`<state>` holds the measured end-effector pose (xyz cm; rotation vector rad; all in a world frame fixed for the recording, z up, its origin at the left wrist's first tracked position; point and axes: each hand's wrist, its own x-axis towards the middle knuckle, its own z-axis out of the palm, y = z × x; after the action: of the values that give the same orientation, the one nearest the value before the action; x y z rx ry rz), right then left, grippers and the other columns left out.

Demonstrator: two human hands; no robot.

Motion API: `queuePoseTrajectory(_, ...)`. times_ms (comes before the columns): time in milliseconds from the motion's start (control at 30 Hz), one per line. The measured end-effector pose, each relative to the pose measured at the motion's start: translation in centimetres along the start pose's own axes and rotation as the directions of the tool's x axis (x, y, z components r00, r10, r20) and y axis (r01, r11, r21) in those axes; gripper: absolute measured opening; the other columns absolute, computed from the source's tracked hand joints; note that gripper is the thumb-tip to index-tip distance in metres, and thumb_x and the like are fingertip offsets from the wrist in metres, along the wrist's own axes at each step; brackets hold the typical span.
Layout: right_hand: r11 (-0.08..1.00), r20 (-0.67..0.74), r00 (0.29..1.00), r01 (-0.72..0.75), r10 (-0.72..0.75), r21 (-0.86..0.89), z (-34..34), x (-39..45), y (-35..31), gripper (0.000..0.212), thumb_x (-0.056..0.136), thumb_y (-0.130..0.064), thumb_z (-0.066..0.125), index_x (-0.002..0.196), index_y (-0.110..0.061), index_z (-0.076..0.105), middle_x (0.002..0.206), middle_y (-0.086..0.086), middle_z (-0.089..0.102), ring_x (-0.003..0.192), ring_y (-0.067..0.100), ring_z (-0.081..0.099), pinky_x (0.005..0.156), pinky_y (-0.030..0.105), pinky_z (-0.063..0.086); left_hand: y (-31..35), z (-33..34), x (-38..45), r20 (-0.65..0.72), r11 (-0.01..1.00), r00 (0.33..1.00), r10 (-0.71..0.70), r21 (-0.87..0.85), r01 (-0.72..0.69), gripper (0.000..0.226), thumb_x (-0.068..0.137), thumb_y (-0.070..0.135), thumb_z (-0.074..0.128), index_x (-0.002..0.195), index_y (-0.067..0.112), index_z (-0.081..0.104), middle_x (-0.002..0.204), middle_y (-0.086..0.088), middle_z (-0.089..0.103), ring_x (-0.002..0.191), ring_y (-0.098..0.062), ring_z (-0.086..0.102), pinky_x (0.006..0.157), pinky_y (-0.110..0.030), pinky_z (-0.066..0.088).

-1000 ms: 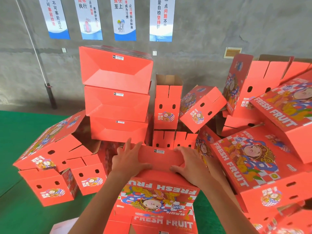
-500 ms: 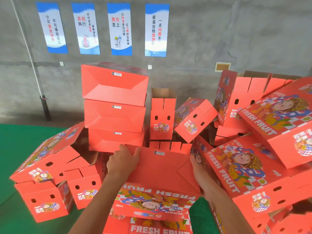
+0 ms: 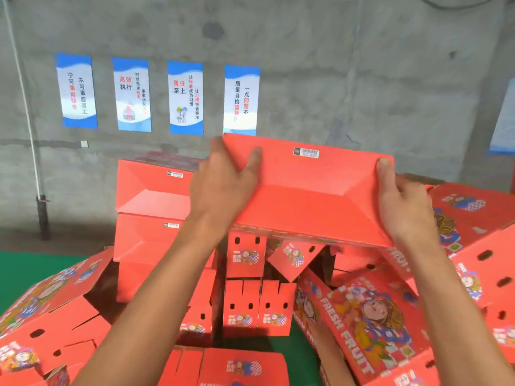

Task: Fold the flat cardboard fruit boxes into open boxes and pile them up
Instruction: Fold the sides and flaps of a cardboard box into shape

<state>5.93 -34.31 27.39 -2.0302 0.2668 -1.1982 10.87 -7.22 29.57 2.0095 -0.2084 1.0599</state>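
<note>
Box in hand: folded box (image 3: 306, 196) was held up at chest height, open side toward the camera, its long axis running left to right.
Landmark: stack of folded boxes (image 3: 150, 207) stood against the concrete wall (image 3: 362, 79), three high as far as could be seen.
Key relation: held box was to the right of the stack and nearer the person, its lower edge about level with the top box's middle; placing it looked to need a lift up and leftward.
Nearer hand: left hand (image 3: 223, 188) lay closer to the stack, overlapping its right edge in view.
Left hand: gripped the box's left end, thumb inside, fingers behind.
Right hand (image 3: 404, 207): gripped the right end, thumb over the rim.
Loose boxes (image 3: 370, 324): lay below and right of the stack.
</note>
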Motion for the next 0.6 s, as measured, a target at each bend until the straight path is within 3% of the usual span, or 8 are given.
queuePoseTrajectory(100,0.994,-0.126,0.987,0.107,-0.102,0.035,1.1,3.0,-2.9,0.076,0.099,-0.074,0.028,0.061,-0.011,0.045,0.06,0.007,0.05,0.072,0.033,0.046,0.067,0.038,0.031,1.1,-0.9,3.9,-0.128,0.995,0.989,0.069,-0.057,-0.076,0.067,0.092,0.068,0.051,0.134,0.016,0.046,0.12,-0.008,0.067,0.114,-0.036,0.06,0.081,-0.038,0.038)
queuePoseTrajectory(200,0.983,-0.11,0.982,0.161,-0.151,0.084,3.7,5.6,-6.2,0.072,0.102,-0.069,0.031,0.062,-0.011,0.043,0.059,0.005,0.042,0.073,0.032,0.047,0.065,0.038,0.031,0.4,-1.8,7.8,-0.167,0.995,0.984,0.069,-0.059,-0.08,0.066,0.092,0.068,0.052,0.133,0.017,0.047,0.122,-0.007,0.066,0.116,-0.034,0.057,0.083,-0.037,0.037)
queuePoseTrajectory(367,0.962,-0.112,0.967,0.243,-0.23,0.125,8.6,8.1,-10.7,0.068,0.103,-0.066,0.031,0.076,-0.01,0.057,0.089,0.026,0.066,0.089,0.043,0.06,0.071,0.041,0.041,-2.9,-3.9,12.9,-0.226,0.99,0.972,0.066,-0.105,-0.092,0.066,0.09,0.069,0.054,0.134,0.02,0.048,0.125,-0.005,0.067,0.117,-0.033,0.061,0.095,-0.042,0.049)
queuePoseTrajectory(533,0.948,-0.179,0.952,0.277,-0.248,0.155,13.6,10.5,-15.4,0.06,0.101,-0.069,0.028,0.067,-0.021,0.044,0.084,0.017,0.062,0.087,0.041,0.055,0.069,0.038,0.035,-5.7,-5.7,18.4,-0.285,0.988,0.957,0.058,-0.119,-0.096,0.067,0.083,0.078,0.048,0.131,0.033,0.044,0.124,0.004,0.066,0.117,-0.029,0.06,0.098,-0.043,0.047)
queuePoseTrajectory(600,0.934,-0.127,0.955,0.29,-0.269,0.209,16.6,11.1,-16.6,0.057,0.103,-0.066,0.029,0.081,-0.019,0.053,0.091,0.015,0.066,0.092,0.04,0.059,0.075,0.042,0.044,-7.7,-6.2,20.5,-0.3,0.984,0.952,0.065,-0.14,-0.111,0.065,0.083,0.077,0.05,0.131,0.033,0.043,0.122,0.006,0.065,0.115,-0.027,0.061,0.1,-0.045,0.047)
